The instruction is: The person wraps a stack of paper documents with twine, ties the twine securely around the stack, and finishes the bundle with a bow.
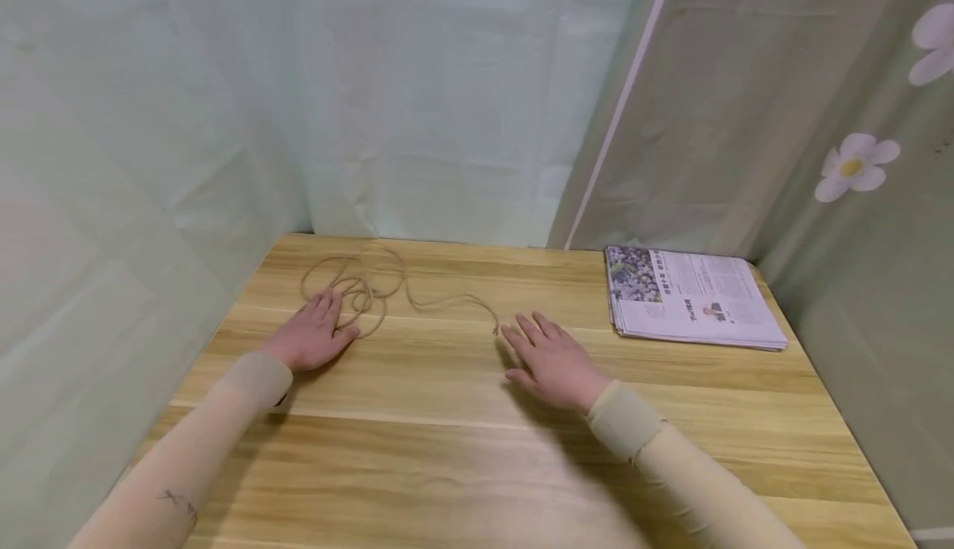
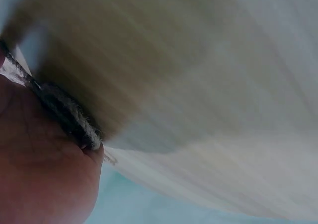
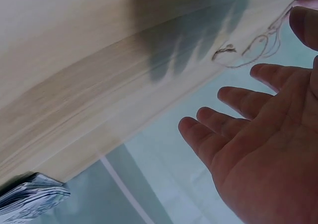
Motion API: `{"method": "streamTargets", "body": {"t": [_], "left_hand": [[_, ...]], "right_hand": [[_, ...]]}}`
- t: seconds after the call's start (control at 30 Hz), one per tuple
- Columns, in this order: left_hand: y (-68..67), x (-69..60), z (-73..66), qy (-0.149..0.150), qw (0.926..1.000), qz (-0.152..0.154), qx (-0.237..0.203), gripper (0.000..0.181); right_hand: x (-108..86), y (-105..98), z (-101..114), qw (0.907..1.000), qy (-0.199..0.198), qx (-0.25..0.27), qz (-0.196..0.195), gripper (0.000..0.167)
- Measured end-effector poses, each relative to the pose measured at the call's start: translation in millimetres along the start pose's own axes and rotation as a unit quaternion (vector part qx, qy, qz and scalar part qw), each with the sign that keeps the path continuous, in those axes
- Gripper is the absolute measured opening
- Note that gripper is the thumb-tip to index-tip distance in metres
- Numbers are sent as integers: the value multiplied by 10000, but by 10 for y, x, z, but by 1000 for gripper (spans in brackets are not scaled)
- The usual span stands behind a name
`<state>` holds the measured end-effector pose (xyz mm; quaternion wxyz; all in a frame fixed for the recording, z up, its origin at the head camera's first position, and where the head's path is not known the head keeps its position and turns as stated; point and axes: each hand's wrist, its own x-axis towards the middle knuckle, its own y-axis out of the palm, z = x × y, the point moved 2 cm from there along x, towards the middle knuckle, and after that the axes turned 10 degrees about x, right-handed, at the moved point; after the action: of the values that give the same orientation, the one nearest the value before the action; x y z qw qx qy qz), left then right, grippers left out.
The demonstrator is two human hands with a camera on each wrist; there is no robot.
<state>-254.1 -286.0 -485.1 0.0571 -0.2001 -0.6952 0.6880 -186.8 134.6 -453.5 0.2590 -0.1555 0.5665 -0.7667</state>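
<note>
A thin brown cord (image 1: 359, 291) lies in loose loops at the table's back left, one end trailing right. My left hand (image 1: 309, 338) rests palm down on the left side of these loops, its fingers extended. A rough strand (image 2: 79, 117) shows against the palm's underside in the left wrist view, blurred and dark. Just right of the cord's free end, my right hand (image 1: 557, 367) is spread with straight fingers and holds nothing. Its shadow on the wood shows it raised above the surface. Seen from the right wrist, the palm (image 3: 278, 149) is bare.
A stack of folded newspapers (image 1: 696, 296) lies at the back right of the wooden table (image 1: 417, 466). Pale curtains (image 1: 462, 102) stand close along the table's back and sides, the right one printed with white flowers (image 1: 857, 168).
</note>
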Motion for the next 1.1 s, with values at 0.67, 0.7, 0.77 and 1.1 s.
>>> {"method": "streamTargets", "body": {"t": [0.67, 0.7, 0.77, 1.1], "left_hand": [[114, 138, -852, 913, 9943, -32, 543, 87], [117, 140, -894, 934, 9941, -18, 555, 88], [122, 144, -974, 964, 9938, 19, 554, 88], [24, 88, -1256, 1124, 9935, -179, 85, 84]], "right_hand": [[-118, -16, -226, 9998, 204, -22, 7, 74], [-117, -13, -223, 9998, 194, -11, 19, 74], [-112, -19, -204, 9999, 155, 43, 22, 74], [-115, 24, -175, 9996, -168, 136, 181, 67]]}}
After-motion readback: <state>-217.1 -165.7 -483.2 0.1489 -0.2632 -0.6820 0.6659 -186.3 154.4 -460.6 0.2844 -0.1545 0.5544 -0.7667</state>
